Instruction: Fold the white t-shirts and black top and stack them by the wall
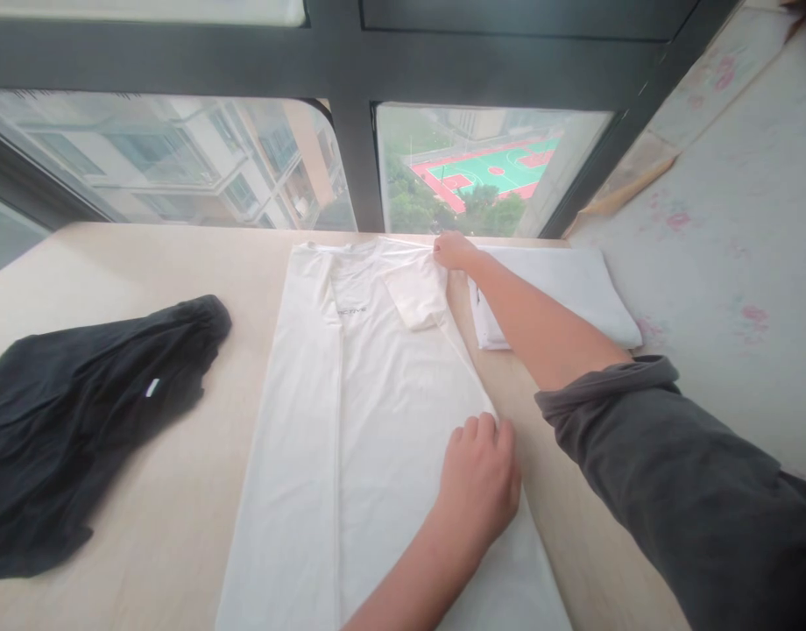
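Observation:
A white T-shirt (396,394) lies spread on the pale surface, its left side folded inward in a long straight strip. Dark lettering ending in "CTIVE" shows partly under that fold. At the far right shoulder, my right hand (454,251) pinches the fabric, and the sleeve lies inward over the chest. Nearer to me, my left hand (480,478) grips the shirt's right side edge with its fingers curled over the cloth. The shirt's bottom end runs out of view.
To the left lies a crumpled black garment (107,412) with a small white tag. A folded white cloth (561,285) rests at the back right, partly behind my right forearm. Dark window frames (350,66) border the wooden surface (180,491); a floral wall (724,289) stands on the right.

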Tool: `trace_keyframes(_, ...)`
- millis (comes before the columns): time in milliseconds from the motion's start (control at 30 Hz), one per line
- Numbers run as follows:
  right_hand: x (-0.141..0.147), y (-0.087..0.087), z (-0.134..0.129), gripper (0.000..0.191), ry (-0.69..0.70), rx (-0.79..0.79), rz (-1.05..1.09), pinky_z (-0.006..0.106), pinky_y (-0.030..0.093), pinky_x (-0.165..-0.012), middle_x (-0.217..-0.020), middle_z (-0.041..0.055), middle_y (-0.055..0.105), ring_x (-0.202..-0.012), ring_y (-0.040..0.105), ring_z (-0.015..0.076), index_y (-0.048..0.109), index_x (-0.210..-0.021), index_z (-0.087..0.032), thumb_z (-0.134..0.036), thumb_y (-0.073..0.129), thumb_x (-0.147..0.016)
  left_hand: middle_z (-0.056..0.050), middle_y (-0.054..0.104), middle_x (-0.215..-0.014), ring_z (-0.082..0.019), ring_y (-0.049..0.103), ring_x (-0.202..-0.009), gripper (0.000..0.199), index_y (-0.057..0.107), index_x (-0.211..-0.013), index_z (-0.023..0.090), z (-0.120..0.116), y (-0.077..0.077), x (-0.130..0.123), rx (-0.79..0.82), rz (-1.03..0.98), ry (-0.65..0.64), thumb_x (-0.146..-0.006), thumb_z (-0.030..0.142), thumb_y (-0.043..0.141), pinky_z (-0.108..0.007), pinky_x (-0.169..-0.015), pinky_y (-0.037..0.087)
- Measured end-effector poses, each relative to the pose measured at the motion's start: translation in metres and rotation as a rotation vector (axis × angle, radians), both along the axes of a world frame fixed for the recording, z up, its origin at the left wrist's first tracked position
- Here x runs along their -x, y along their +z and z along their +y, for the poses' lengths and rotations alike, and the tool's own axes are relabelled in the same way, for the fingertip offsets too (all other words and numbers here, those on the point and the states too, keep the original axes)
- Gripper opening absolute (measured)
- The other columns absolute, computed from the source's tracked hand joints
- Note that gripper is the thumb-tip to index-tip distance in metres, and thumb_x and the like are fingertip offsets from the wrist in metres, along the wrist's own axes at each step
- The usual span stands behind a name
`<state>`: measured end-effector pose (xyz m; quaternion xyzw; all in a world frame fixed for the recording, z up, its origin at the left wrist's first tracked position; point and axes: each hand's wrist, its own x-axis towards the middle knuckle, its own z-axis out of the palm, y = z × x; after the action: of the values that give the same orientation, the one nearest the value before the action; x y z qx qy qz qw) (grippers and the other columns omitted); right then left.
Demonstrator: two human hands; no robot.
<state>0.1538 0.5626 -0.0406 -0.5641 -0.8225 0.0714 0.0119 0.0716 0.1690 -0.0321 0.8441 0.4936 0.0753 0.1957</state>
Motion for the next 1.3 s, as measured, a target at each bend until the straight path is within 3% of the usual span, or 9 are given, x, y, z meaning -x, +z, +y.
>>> trace_keyframes(67,-0.004,0.002,0.004,0.027,-0.031,-0.009,0.005,0.036,0.048,-0.091,-0.104,0.0166,0.071,-0.104,0.064,0.0306,0.076,-0.095,-0.013,-0.018,0.052,-0.085,-0.015,0.059,-0.125,-0.034,0.057,-0.115,0.040,0.056,-0.124,0.019,-0.004,-0.009,0.006,-0.081,-0.023,0.041,-0.088,0.037,0.055,-0.049,-0.089,0.052)
trace_keyframes(200,-0.008,0.001,0.013,0.027,-0.092,-0.014,0.019,0.033,0.049,-0.087,-0.095,0.0140,0.073,-0.098,0.065,0.0286,0.076,-0.098,-0.015,-0.020,0.051,-0.088,-0.016,0.032,-0.160,-0.040,0.026,-0.148,0.071,0.036,-0.152,0.022,-0.014,-0.025,0.023,-0.202,-0.005,0.028,-0.092,0.059,0.044,-0.064,-0.115,0.029)
trace_keyframes(367,-0.005,-0.006,0.016,0.020,-0.091,0.023,0.028,0.034,0.046,-0.091,-0.100,0.0176,0.071,-0.100,0.064,0.0304,0.075,-0.089,-0.012,-0.018,0.055,-0.088,-0.012,0.024,-0.164,-0.038,0.021,-0.151,0.076,0.028,-0.156,0.023,-0.015,-0.030,0.050,-0.178,0.053,-0.024,-0.093,0.063,0.040,-0.065,-0.119,0.022)
trace_keyframes(500,-0.003,-0.006,0.010,0.024,-0.081,0.000,0.034,0.041,0.042,-0.100,-0.122,0.0197,0.064,-0.118,0.054,0.0340,0.072,-0.103,-0.010,-0.017,0.053,-0.089,-0.012,0.026,-0.163,-0.038,0.022,-0.150,0.075,0.030,-0.156,0.022,-0.007,-0.026,0.062,-0.164,0.075,0.004,-0.094,0.063,0.038,-0.066,-0.119,0.021)
trace_keyframes(800,-0.006,0.001,0.001,0.027,-0.119,0.022,0.013,0.045,0.047,-0.093,-0.114,0.0221,0.065,-0.113,0.057,0.0370,0.072,-0.106,-0.008,-0.015,0.053,-0.087,-0.017,0.025,-0.163,-0.038,0.022,-0.150,0.070,0.040,-0.150,0.020,-0.006,-0.021,0.029,-0.120,0.013,-0.107,-0.094,0.062,0.038,-0.063,-0.119,0.023)
trace_keyframes(933,-0.003,0.004,-0.008,0.035,-0.115,-0.025,0.029,0.047,0.045,-0.099,-0.127,0.0206,0.061,-0.120,0.053,0.0372,0.066,-0.121,-0.012,-0.020,0.048,-0.091,-0.014,0.026,-0.163,-0.035,0.023,-0.151,0.070,0.038,-0.151,0.023,-0.007,-0.014,0.033,-0.128,-0.021,-0.156,-0.094,0.063,0.039,-0.060,-0.120,0.024)
trace_keyframes(1033,0.007,0.003,-0.020,0.041,-0.047,-0.068,0.061,0.048,0.040,-0.106,-0.137,0.0166,0.056,-0.129,0.048,0.0352,0.059,-0.131,-0.016,-0.026,0.041,-0.096,-0.011,0.026,-0.163,-0.033,0.022,-0.151,0.066,0.037,-0.152,0.024,0.006,-0.008,0.071,-0.180,0.020,-0.051,-0.095,0.056,0.041,-0.058,-0.121,0.023)
trace_keyframes(1200,0.027,-0.005,-0.037,0.042,0.114,-0.073,0.111,0.047,0.035,-0.113,-0.149,0.0115,0.049,-0.137,0.042,0.0316,0.054,-0.136,-0.020,-0.032,0.037,-0.099,-0.018,0.030,-0.161,-0.037,0.025,-0.150,0.061,0.042,-0.149,0.013,0.033,-0.020,0.182,-0.290,0.252,0.469,-0.098,0.046,0.034,-0.058,-0.118,0.024)
trace_keyframes(1300,0.043,-0.012,-0.048,0.049,0.163,-0.085,0.095,0.050,0.028,-0.117,-0.157,0.0121,0.038,-0.145,0.033,0.0323,0.047,-0.144,-0.020,-0.038,0.040,-0.099,-0.020,0.032,-0.160,-0.037,0.026,-0.149,0.061,0.043,-0.149,0.012,0.036,-0.030,0.224,-0.287,0.353,0.551,-0.099,0.045,0.030,-0.057,-0.118,0.025)
